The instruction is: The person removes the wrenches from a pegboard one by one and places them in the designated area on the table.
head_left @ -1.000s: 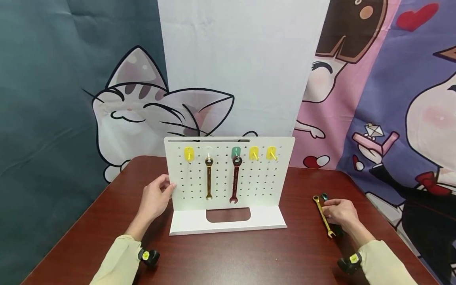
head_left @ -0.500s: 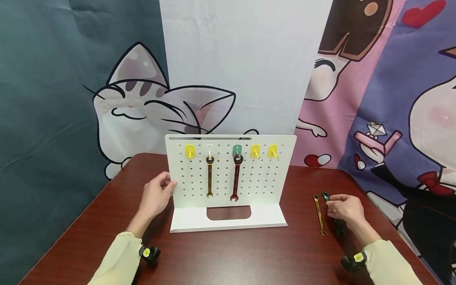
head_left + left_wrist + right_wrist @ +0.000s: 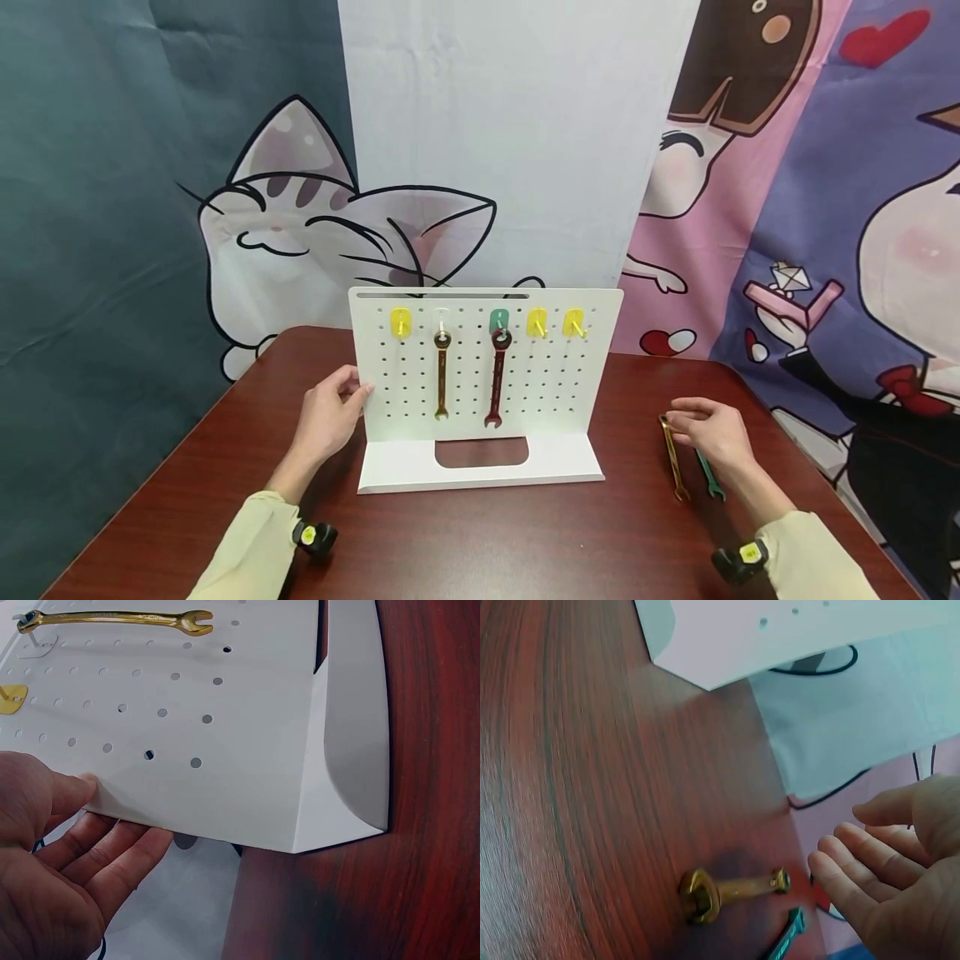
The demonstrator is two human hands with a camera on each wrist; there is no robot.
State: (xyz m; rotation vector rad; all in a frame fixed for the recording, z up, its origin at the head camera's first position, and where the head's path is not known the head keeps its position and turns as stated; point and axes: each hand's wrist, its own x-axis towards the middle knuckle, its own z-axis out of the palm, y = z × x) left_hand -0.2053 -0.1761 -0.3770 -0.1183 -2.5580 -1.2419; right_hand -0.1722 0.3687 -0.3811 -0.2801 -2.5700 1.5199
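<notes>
White pegboard (image 3: 468,385) with gold wrench (image 3: 442,379) and dark-red wrench (image 3: 497,382) on hooks (image 3: 498,318)

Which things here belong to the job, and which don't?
Likely job things:
white pegboard stand, held by left hand
its five hooks
hanging gold combination wrench
hanging dark red combination wrench
tabletop gold combination wrench
tabletop green wrench, near right hand

Surroundings:
table
printed backdrop
wrist cameras

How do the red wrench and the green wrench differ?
The red wrench hangs on the board; the green wrench lies on the table. In the head view, the red wrench shows nearly whole, while the right hand partly hides the green wrench. Both have a forked end.
</notes>
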